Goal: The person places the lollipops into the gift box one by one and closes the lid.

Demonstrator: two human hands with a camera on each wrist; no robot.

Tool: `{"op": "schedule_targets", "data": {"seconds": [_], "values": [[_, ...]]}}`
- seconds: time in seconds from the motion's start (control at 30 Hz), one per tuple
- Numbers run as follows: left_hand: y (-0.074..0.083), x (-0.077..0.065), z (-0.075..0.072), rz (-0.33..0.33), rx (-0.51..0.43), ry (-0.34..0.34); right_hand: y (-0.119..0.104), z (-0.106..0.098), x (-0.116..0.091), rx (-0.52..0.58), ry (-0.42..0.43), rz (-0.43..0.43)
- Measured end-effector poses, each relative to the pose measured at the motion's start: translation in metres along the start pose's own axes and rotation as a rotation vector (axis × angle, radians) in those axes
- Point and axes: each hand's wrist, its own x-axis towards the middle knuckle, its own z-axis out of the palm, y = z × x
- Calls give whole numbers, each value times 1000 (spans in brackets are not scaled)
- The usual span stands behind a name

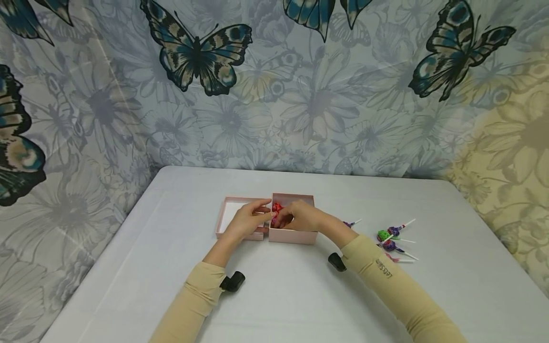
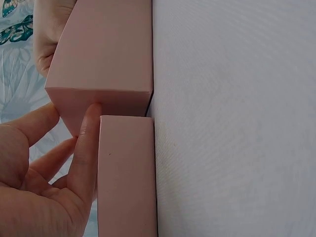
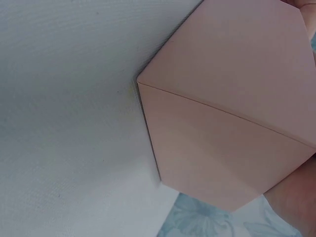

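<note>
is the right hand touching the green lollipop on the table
Apart: the head view shows the right hand reaching into the pink box, with the green lollipop well off to the right.

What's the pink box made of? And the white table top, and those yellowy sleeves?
The pink box: probably stiff cardboard, smooth and matte, because its walls are flat with crisp edges.
The white table top: seems covered in dull cloth, with a fine weave-like texture up close, though textured plastic is possible.
The yellowy sleeves: likely soft, matte fabric, since they wrinkle.
</note>
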Motion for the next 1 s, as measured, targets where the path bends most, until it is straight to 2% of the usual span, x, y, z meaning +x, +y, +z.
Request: {"op": "schedule_targets", "data": {"seconds": [0.27,0.43,0.5,0.67,0.8,1.0], "values": [[0,-1,0,-3,4,0,-1,-1,-3,-34,43,-22],[20,-15,2,3,25,-16,-1,0,-8,3,104,-11],[24,-17,2,-3,33,-23,0,0,-11,24,144,-12],[4,-2,2,-13,29,-16,0,1,-20,71,285,17],[0,1,2,-8,28,0,0,3,-29,170,415,112],[0,0,3,-18,22,20,2,5,-42,457,547,231]]}}
